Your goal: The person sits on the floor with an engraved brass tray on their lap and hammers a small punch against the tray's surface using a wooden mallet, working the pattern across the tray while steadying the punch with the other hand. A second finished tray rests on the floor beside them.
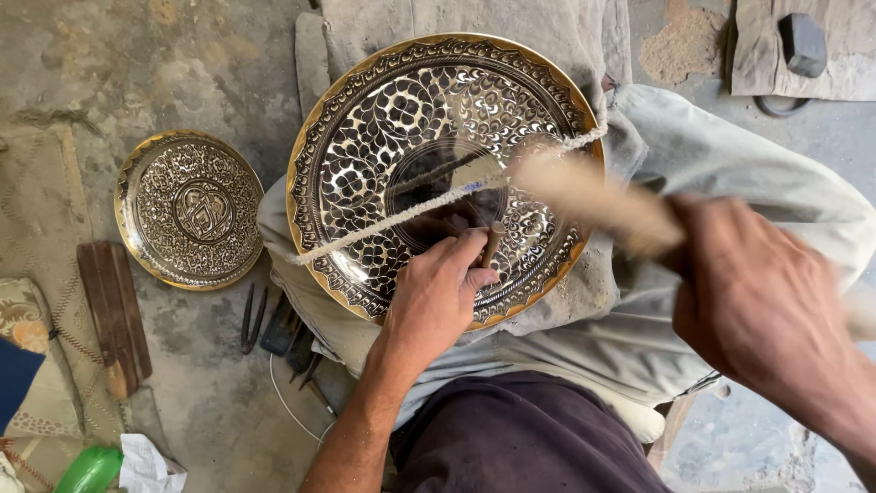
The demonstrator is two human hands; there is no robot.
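A large round brass plate [365, 137] with a dense black floral engraving rests tilted on my lap, held by a taut pale cord [365, 236] across it. My left hand [436, 297] grips a small metal chisel [492, 245] upright against the plate's lower middle. My right hand [762, 306] is shut on a wooden mallet [584, 196], blurred by motion, its head over the plate's right side, just above the chisel.
A smaller engraved brass plate [189, 209] lies on the concrete floor at left. A wooden block [114, 312] and several dark hand tools [274, 324] lie beside my knee. A green bottle [89, 470] sits at bottom left, a dark lump [803, 41] at top right.
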